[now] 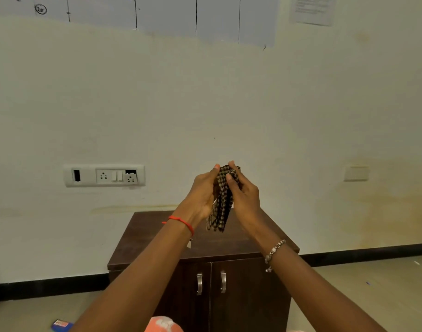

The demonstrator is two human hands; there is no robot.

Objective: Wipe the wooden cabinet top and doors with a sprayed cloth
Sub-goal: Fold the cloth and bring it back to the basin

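Both arms raised out in front, hands meeting at chest height above the cabinet, w/ the checked cloth [222, 200] sandwiched between them. Left hand [203, 192]: palm turned inward, fingers curled round the cloth's left side, thumb tip up near the top edge; red thread band [181, 221] on that wrist. Right hand [243, 192]: fingers closed over the cloth's right side, thumb pressing on the front of the fabric near the top, fingertips poking above it; beaded bracelet [274, 251] on that wrist. So both hands are gripping, neither spread. Cloth is bunched/folded lengthwise, dark-and-cream check, lower end hanging free below the palms, clear of the cabinet top, not touching wood. Wooden cabinet [157, 238] sits directly below and beyond the hands, dark brown, back against the wall [205, 104]; both doors closed, two metal handles [199, 283] side by side at the centre seam. Socket/switch panel [104, 175] on the wall to the left, above cabinet height. Large sheets of paper w/ drawn lines [169, 13] taped high up. Blue-and-red packet [61, 324] on the floor at lower left. Orange-and-white thing [163, 324] at bottom edge, between the forearms; can't tell what it is.
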